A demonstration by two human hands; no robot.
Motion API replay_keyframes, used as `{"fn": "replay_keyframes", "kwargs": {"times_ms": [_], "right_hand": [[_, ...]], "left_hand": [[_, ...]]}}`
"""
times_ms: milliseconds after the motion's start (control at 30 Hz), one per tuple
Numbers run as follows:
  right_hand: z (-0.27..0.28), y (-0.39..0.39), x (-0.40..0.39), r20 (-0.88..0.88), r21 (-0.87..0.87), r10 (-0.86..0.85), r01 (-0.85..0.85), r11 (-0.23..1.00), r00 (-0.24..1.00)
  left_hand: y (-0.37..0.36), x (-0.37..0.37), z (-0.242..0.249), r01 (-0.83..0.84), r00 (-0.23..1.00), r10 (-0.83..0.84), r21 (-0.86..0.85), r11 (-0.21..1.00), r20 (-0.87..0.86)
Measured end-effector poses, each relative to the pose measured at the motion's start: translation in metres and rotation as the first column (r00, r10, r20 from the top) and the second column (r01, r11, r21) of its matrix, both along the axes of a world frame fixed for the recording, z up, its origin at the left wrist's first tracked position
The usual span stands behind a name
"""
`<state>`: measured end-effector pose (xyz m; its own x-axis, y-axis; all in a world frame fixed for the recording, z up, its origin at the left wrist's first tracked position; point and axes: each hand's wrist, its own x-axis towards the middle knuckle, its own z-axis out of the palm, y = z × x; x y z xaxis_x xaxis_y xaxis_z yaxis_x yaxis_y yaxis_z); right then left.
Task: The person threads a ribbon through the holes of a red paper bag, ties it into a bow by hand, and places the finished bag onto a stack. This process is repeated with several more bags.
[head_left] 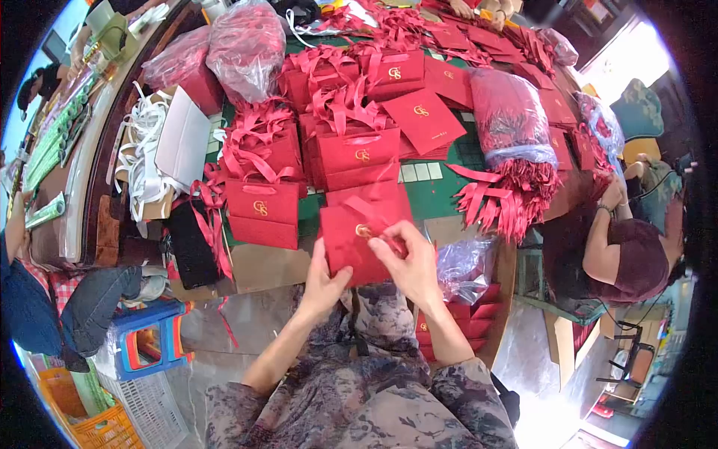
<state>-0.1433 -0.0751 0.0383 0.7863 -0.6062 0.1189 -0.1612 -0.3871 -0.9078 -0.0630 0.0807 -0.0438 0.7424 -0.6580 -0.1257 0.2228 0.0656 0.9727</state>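
Observation:
In front of my body at the table's near edge is a flat red bag [351,258] with a gold logo. My left hand [326,280] is closed on its lower left edge, thumb on the front. On the right side, my right hand [402,258] pinches near the logo, where a red ribbon [366,209] crosses the bag's upper part; whether the fingertips hold ribbon or bag is too small to tell. Just beyond stands a row of red bags [359,159] with ribbon handles. Another group of red bags [262,213] stands to the left.
A plastic-wrapped red bundle [512,120] lies at right, wrapped bags [247,52] at the back left. A box [183,135] with white ribbons stands left. More red bags [464,322] are below at right. People sit on both sides; a blue stool [153,340] stands left.

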Motion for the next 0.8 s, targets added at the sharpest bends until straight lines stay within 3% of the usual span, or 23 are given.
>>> {"fn": "replay_keyframes", "kwargs": {"times_ms": [67,133,167,233,300,367,533,667,800], "right_hand": [[-0.015,-0.003,-0.004,-0.043,-0.013,-0.032,0.031,0.999,0.999],[-0.039,-0.005,-0.007,-0.034,-0.113,0.005,-0.009,0.994,0.999],[-0.047,-0.006,-0.006,-0.038,-0.111,0.003,-0.007,0.994,0.999],[-0.055,-0.004,0.0,-0.09,-0.182,0.048,-0.064,0.981,0.995],[-0.048,-0.003,0.005,-0.111,-0.156,0.055,-0.072,0.985,0.992],[-0.046,-0.006,0.01,-0.211,-0.232,0.065,-0.115,0.966,0.975],[-0.049,-0.016,0.016,-0.208,-0.165,0.069,-0.104,0.981,0.976],[-0.043,-0.02,0.014,-0.266,-0.037,0.083,-0.097,0.995,0.96],[-0.045,-0.02,0.017,-0.283,-0.059,0.023,-0.041,0.997,0.959]], "left_hand": [[0.003,0.003,-0.015,-0.032,0.998,0.028,0.076,0.997,0.05],[0.0,-0.001,-0.006,-0.254,0.897,0.123,0.268,0.929,0.424],[-0.001,-0.004,0.003,-0.251,0.899,0.121,0.27,0.93,0.42],[-0.008,-0.005,0.038,-0.483,0.526,-0.149,0.438,0.758,0.838],[-0.015,0.007,0.038,-0.423,0.517,-0.135,0.39,0.818,0.845],[-0.023,0.026,0.033,-0.148,0.595,-0.414,0.601,0.785,0.689],[-0.065,0.069,0.026,-0.211,0.492,-0.242,0.384,0.899,0.837],[-0.069,0.09,0.031,-0.162,0.521,-0.335,0.477,0.864,0.785],[-0.066,0.089,0.022,-0.156,0.467,-0.39,0.509,0.847,0.793]]}}
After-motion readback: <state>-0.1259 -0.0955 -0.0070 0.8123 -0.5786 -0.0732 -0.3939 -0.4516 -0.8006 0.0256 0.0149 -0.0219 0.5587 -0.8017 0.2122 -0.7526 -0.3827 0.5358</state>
